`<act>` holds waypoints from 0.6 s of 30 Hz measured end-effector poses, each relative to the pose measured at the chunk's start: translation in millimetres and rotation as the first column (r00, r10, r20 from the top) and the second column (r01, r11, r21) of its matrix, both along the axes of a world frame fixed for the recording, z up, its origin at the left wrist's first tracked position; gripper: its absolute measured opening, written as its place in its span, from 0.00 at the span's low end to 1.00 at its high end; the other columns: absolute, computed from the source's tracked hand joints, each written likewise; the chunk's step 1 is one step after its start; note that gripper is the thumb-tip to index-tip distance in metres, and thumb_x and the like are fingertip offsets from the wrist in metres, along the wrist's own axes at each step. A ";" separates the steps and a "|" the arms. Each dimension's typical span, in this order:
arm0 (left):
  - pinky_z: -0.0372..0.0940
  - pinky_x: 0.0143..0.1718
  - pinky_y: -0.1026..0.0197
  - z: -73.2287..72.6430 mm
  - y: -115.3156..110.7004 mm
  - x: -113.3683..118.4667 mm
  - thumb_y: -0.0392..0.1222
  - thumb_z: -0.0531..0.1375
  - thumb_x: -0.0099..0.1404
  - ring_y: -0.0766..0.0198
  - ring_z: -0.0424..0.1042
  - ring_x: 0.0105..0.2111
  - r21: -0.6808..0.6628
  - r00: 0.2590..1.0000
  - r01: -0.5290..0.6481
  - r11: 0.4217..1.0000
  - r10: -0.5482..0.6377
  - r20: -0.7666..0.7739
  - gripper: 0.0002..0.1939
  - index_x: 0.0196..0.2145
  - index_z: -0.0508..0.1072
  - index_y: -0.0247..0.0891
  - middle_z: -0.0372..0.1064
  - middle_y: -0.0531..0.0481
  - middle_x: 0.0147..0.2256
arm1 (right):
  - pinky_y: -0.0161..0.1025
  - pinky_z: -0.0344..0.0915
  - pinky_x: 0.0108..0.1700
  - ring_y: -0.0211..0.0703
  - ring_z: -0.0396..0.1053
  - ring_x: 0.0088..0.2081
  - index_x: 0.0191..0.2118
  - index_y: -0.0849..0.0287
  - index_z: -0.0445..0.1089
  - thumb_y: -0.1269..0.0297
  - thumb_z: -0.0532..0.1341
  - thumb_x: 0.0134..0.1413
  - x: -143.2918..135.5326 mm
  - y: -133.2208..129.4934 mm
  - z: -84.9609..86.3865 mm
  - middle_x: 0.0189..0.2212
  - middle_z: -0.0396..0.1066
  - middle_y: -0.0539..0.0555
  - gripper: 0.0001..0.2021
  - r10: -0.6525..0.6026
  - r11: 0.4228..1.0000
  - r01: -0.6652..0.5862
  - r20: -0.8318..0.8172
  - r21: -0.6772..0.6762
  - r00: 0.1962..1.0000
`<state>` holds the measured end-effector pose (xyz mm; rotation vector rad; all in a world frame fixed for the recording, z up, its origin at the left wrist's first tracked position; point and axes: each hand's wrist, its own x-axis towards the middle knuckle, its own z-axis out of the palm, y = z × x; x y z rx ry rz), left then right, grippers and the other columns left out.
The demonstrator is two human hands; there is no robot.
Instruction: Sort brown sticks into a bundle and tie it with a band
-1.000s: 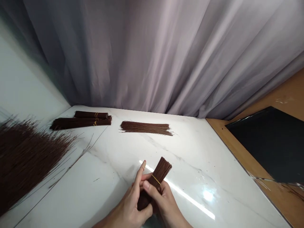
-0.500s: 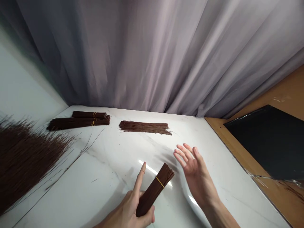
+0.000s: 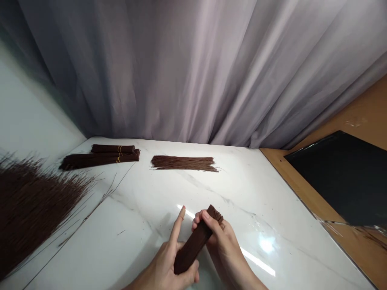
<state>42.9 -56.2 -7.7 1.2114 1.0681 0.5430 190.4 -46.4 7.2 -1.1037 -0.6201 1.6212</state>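
A bundle of thin dark-brown sticks (image 3: 193, 246) is held tilted above the white table, its cut end up and to the right. My left hand (image 3: 169, 257) grips its lower part, thumb and fingers round it and the index finger stretched out. Near the upper end my right hand (image 3: 222, 237) is closed round the bundle, its thumb lying across the top. The right hand's fingers hide the spot where the yellow band was. Beyond the hands, a flat loose row of brown sticks (image 3: 184, 162) lies on the table.
Banded brown bundles (image 3: 99, 158) lie at the back left. A large heap of long brown sticks (image 3: 33, 205) fills the left side, with a few stray sticks beside it. A grey curtain (image 3: 169, 72) hangs behind the table (image 3: 145, 193). Black plastic (image 3: 341, 177) covers something on the right.
My right hand, open and apart from the bundle before, has moved left and closed round its upper end. The left hand keeps its hold in nearly the same place.
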 end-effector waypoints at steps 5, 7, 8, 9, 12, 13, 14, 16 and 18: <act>0.66 0.30 0.65 -3.4 0.5 -2.6 0.31 0.64 0.61 0.65 0.73 0.24 -0.018 0.998 0.064 0.998 -0.064 0.007 0.62 0.72 0.19 0.43 0.75 0.59 0.25 | 0.37 0.71 0.42 0.44 0.73 0.37 0.34 0.59 0.73 0.49 0.69 0.55 36.1 20.6 9.3 0.33 0.75 0.53 0.17 -0.112 0.991 0.113 -0.021 0.077 0.994; 0.66 0.30 0.66 -4.4 -0.1 -5.0 0.31 0.64 0.60 0.65 0.73 0.24 0.011 0.996 0.085 0.996 -0.085 0.032 0.62 0.72 0.19 0.43 0.75 0.58 0.25 | 0.42 0.70 0.54 0.47 0.73 0.47 0.37 0.56 0.73 0.49 0.69 0.55 55.2 29.1 6.9 0.39 0.76 0.53 0.15 -0.270 0.946 0.276 -0.061 0.168 0.961; 0.66 0.31 0.65 -5.1 -0.5 -5.9 0.31 0.64 0.61 0.65 0.73 0.25 0.033 0.995 0.089 0.995 -0.090 0.037 0.62 0.72 0.19 0.43 0.75 0.58 0.25 | 0.45 0.68 0.58 0.48 0.72 0.52 0.40 0.54 0.73 0.48 0.69 0.55 60.9 31.1 3.4 0.43 0.76 0.53 0.16 -0.325 0.924 0.335 -0.084 0.182 0.942; 0.67 0.31 0.65 -5.9 -1.0 -6.6 0.32 0.64 0.61 0.65 0.73 0.25 0.052 0.995 0.089 0.995 -0.091 0.032 0.61 0.72 0.19 0.43 0.75 0.58 0.25 | 0.47 0.67 0.59 0.50 0.71 0.54 0.44 0.53 0.73 0.46 0.68 0.54 62.5 31.2 -1.8 0.47 0.75 0.53 0.19 -0.345 0.918 0.358 -0.101 0.171 0.933; 0.68 0.31 0.64 -8.6 -1.8 -7.3 0.35 0.64 0.64 0.64 0.74 0.24 0.055 0.998 0.065 0.996 -0.065 0.003 0.59 0.72 0.20 0.42 0.76 0.56 0.26 | 0.50 0.69 0.55 0.54 0.73 0.52 0.50 0.55 0.72 0.42 0.74 0.41 42.4 20.2 -22.9 0.49 0.76 0.58 0.33 -0.176 0.976 0.189 -0.124 0.111 0.977; 0.68 0.31 0.64 -8.9 -2.0 -6.9 0.36 0.64 0.64 0.64 0.75 0.25 0.045 0.999 0.047 0.998 -0.047 -0.001 0.58 0.72 0.21 0.42 0.76 0.55 0.26 | 0.50 0.70 0.53 0.55 0.75 0.49 0.50 0.56 0.72 0.45 0.77 0.37 30.7 14.4 -28.8 0.46 0.77 0.59 0.34 -0.069 0.990 0.084 -0.127 0.114 0.990; 0.69 0.31 0.64 -8.7 -2.0 -6.3 0.36 0.63 0.65 0.63 0.75 0.26 0.034 1.000 0.027 0.999 -0.026 -0.004 0.57 0.73 0.22 0.41 0.76 0.54 0.26 | 0.49 0.71 0.50 0.54 0.76 0.45 0.48 0.58 0.73 0.47 0.78 0.36 18.8 8.7 -32.5 0.42 0.78 0.59 0.33 0.031 0.994 -0.017 -0.125 0.111 0.992; 0.70 0.31 0.64 -6.7 -1.9 -4.3 0.36 0.63 0.65 0.62 0.77 0.27 0.018 1.000 -0.001 1.000 0.001 -0.016 0.57 0.72 0.21 0.39 0.76 0.54 0.26 | 0.46 0.73 0.40 0.49 0.77 0.35 0.42 0.60 0.73 0.48 0.75 0.44 0.1 -0.4 -31.1 0.33 0.77 0.56 0.25 0.154 0.986 -0.146 -0.112 0.080 0.982; 0.70 0.31 0.64 -3.4 -1.5 -1.3 0.33 0.63 0.64 0.62 0.77 0.26 -0.003 0.999 -0.005 1.000 0.005 -0.049 0.59 0.72 0.18 0.38 0.76 0.56 0.25 | 0.41 0.70 0.32 0.43 0.73 0.27 0.36 0.60 0.72 0.45 0.71 0.51 -7.8 -4.0 -20.1 0.28 0.73 0.53 0.21 0.135 0.991 -0.134 -0.087 0.016 0.987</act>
